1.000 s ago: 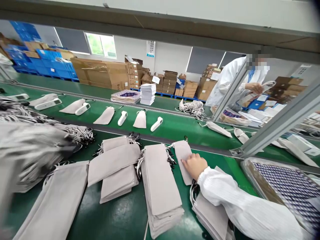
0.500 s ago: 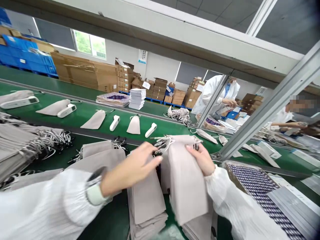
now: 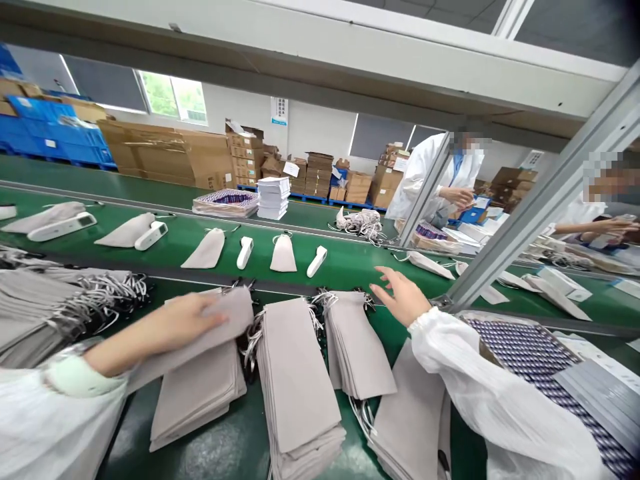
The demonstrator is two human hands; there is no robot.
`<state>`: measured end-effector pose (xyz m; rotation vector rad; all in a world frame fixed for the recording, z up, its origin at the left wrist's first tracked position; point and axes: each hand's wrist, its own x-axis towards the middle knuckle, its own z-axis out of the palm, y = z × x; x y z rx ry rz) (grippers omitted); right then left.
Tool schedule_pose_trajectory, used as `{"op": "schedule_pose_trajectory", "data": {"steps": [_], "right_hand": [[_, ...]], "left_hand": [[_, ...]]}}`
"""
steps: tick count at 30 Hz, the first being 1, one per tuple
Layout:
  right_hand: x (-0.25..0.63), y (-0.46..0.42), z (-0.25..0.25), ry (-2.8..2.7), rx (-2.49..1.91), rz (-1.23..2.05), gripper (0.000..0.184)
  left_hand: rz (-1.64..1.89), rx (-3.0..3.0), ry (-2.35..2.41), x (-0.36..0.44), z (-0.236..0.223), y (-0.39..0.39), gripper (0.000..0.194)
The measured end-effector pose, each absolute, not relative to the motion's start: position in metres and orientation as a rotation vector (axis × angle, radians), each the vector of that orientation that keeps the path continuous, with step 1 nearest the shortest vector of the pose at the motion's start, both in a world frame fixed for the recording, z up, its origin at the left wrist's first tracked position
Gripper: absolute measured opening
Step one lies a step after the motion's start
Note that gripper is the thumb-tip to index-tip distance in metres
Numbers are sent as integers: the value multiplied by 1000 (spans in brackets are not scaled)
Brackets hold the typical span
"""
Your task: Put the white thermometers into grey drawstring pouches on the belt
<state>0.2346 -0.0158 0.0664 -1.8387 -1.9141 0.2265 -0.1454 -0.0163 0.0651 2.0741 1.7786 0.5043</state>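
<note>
My left hand [image 3: 167, 325] is on the left, its fingers closed over the top of a beige drawstring pouch [image 3: 234, 315], slightly smeared by motion. The thumb is hidden. Under that pouch lies a stack of similar pouches [image 3: 200, 397]. My right hand [image 3: 403, 298] hovers with its fingers apart and nothing in it, just right of a fanned pouch stack [image 3: 363, 353]. A taller stack [image 3: 300, 373] lies in the middle, and another stack [image 3: 413, 417] sits partly below my right sleeve. White cords with black ends stick out from the pouches' tops.
A green belt [image 3: 350, 267] carries white handheld devices [image 3: 245, 253] beside single pouches [image 3: 283, 255]. More corded pouches [image 3: 45, 307] are heaped left. A tray of patterned boxes [image 3: 520, 353] stands right, near a metal post [image 3: 530, 193]. Co-workers in white coats [image 3: 425, 173] stand across.
My right hand has let go of a pouch stack, which now lies beside the middle one. My left hand has moved left and down onto the left pouches. The view has shifted slightly.
</note>
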Motion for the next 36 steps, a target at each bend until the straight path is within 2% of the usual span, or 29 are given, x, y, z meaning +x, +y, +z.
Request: {"op": "schedule_pose_trajectory", "data": {"steps": [4,6,9,12,14,16,18,20,22,24,27,29,33,36], "right_hand": [[196,-19,97,-1700,-1278,1313,47],[172,-16,103,-1544,-971,1574,53],[152,-3,105,-1414,-816,1373,56],[161,20,101,-1420,-884,1052,45],[178,35,92,-1478,-958,1013,34],[196,46,76,-1517,-1048,1087,31],[210,51,55,-1562,-1140,1158,32],[222,52,37,-1681,-1229,1162,31],[234,51,25,-1824,-1295,1077,27],[246,50,24,-1961,-1347,965,23],[260,62,39,-2076,-1342,1077,27],[260,85,49,-1917,-1445,1160,33],[238,152,42,-1478,-1857,861,41],[222,189,18,-1395,-1935,754,46]], "left_hand": [[926,1661,1476,-99,128,-30,45],[1023,1649,1160,-65,136,-37,43],[923,1566,884,-24,117,-35,42],[777,1661,953,-10,92,-17,41],[871,1896,1128,-7,85,0,46],[1071,2193,1208,-1,82,16,48],[1040,2495,1122,13,78,31,41],[756,2700,999,33,66,44,25],[626,2743,973,51,51,52,13],[650,2747,1001,62,36,53,8],[715,2784,1020,66,26,43,17],[711,2878,1005,64,26,36,23],[646,2993,1028,61,30,33,21],[610,2881,1024,55,31,34,11]]}}
